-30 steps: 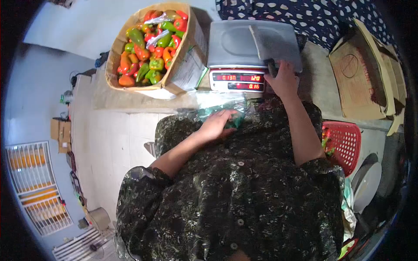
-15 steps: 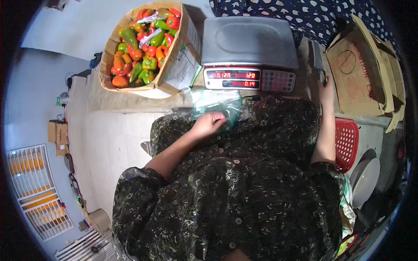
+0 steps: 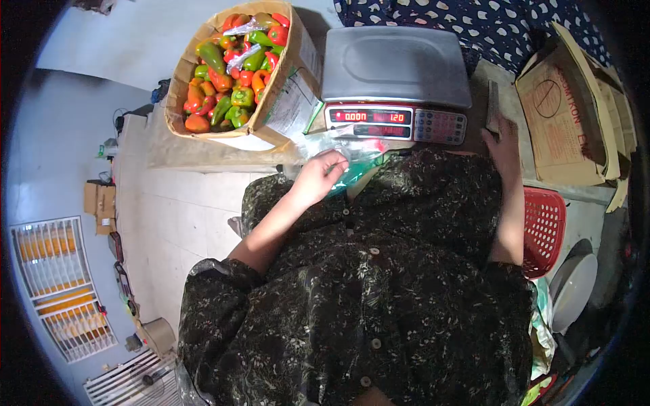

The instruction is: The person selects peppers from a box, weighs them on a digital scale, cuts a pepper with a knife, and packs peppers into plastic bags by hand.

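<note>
The left hand has its fingers bent and pinched on a thin plastic bag. The bag is part clear and part green. Its green part hangs just to the right of these fingers, and its clear part spreads out just past them, over the edge of the table.

The right hand is at the near end of a long, flat, gray knife. The blade lies on the table and points away from the fingertips. These fingers are a little bent, but I cannot tell if they grip the knife or have let it go.

Past the left fingers and off to their left is a big box full of red, green and orange peppers. Straight past them and a bit right is a digital scale with red numbers lit up. An open cardboard box stands to the right of the right fingers. Lower than those fingers, beside the forearm, is a red basket with holes.
</note>
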{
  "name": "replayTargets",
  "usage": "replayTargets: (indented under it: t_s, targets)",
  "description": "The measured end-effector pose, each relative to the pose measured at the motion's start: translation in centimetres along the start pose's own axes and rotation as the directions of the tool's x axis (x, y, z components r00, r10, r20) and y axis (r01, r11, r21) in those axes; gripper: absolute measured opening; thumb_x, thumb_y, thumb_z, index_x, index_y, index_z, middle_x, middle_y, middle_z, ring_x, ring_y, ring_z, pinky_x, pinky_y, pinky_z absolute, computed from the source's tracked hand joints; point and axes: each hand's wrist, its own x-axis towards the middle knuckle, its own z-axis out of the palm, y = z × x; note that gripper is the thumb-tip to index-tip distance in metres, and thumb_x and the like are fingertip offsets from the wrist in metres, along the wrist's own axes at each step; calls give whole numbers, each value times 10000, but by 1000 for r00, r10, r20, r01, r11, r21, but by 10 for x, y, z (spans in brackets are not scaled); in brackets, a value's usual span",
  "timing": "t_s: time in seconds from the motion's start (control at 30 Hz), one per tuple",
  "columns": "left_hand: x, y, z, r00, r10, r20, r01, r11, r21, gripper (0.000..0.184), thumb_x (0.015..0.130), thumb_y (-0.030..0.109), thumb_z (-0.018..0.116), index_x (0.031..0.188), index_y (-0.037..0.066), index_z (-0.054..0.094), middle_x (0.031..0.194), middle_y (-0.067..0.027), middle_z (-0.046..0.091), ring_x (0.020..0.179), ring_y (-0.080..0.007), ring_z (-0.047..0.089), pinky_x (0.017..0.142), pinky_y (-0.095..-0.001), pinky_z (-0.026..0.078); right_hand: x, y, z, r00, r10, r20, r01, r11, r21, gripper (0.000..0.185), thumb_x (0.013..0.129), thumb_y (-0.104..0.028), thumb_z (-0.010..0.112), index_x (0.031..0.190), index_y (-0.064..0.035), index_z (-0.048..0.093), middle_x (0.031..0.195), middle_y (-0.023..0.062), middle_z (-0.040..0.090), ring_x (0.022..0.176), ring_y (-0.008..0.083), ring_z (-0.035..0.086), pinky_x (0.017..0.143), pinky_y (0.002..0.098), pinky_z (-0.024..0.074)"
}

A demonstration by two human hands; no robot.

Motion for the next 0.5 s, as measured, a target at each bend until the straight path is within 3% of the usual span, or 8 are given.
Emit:
replayTargets:
  t_s: [0.03, 0.1, 0.17, 0.27, 0.33, 0.4, 0.47, 0.5]
  targets:
    - [0, 0, -2, 1000, 28, 7, -28, 1000, 8, 136, 892, 145, 560, 900, 12, 586, 799, -89, 592, 789, -186, 586, 737, -297, 448, 4, -54, -18, 987, -139, -81, 142, 990, 27, 538, 751, -243, 685, 1218, -43, 506, 1233, 182, 498, 1148, 362, 459, 967, 448, 379]
    - [0, 4, -5, 998, 52, 26, -52, 998, 19, 117, 878, 124, 567, 890, 8, 583, 811, -86, 591, 794, -181, 584, 744, -295, 446, 2, -143, -31, 936, -304, 179, 266, 941, 209, 692, 621, -151, 751, 1250, -45, 483, 1285, 183, 446, 1200, 357, 415, 1002, 432, 345]
    - [5, 9, -7, 997, 78, 26, -78, 997, 10, 108, 858, 116, 585, 876, 9, 585, 825, -93, 592, 800, -200, 586, 744, -303, 447, -7, -195, -13, 779, -605, 165, 583, 795, 165, 586, 690, -269, 714, 1210, -84, 518, 1187, 191, 506, 1140, 333, 458, 971, 459, 381]
    - [3, 14, -10, 998, 68, 1, -68, 998, -1, 115, 831, 123, 617, 856, 14, 592, 842, -106, 592, 807, -236, 590, 739, -320, 451, -15, -217, 32, 711, -702, 42, 670, 694, 265, 299, 738, -244, 678, 990, -96, 614, 1095, 118, 557, 1072, 279, 499, 865, 465, 416]
    - [2, 17, -15, 999, 41, -27, -40, 999, 32, 122, 825, 128, 628, 849, 14, 589, 840, -100, 588, 807, -224, 586, 743, -318, 450, -6, -223, 48, 677, -735, 31, 658, 624, 420, 159, 768, -225, 656, 840, -85, 633, 988, 84, 598, 959, 267, 560, 773, 450, 447]
    - [0, 24, -15, 991, 11, -132, -15, 999, -33, 120, 824, 116, 629, 865, 14, 579, 843, -64, 577, 844, -175, 569, 784, -298, 438, -7, -227, 51, 722, -682, 120, 507, 638, 579, 146, 793, -206, 633, 754, -68, 609, 866, 66, 611, 822, 279, 585, 691, 418, 454]
    - [1, 24, -8, 978, -29, -206, -10, 983, -186, 132, 863, 135, 607, 883, 10, 569, 827, -20, 569, 860, -127, 549, 801, -271, 430, -18, -234, 45, 795, -557, 240, 248, 660, 709, 237, 846, -216, 608, 691, -44, 560, 629, 46, 559, 554, 222, 556, 554, 344, 438]
    - [4, 26, -10, 986, -41, -159, 4, 974, -225, 137, 876, 146, 596, 880, 11, 572, 821, -14, 571, 849, -119, 547, 794, -264, 430, -21, -237, 42, 806, -511, 300, 80, 596, 799, 245, 864, -223, 594, 701, -42, 568, 624, 33, 550, 553, 189, 541, 545, 327, 430]
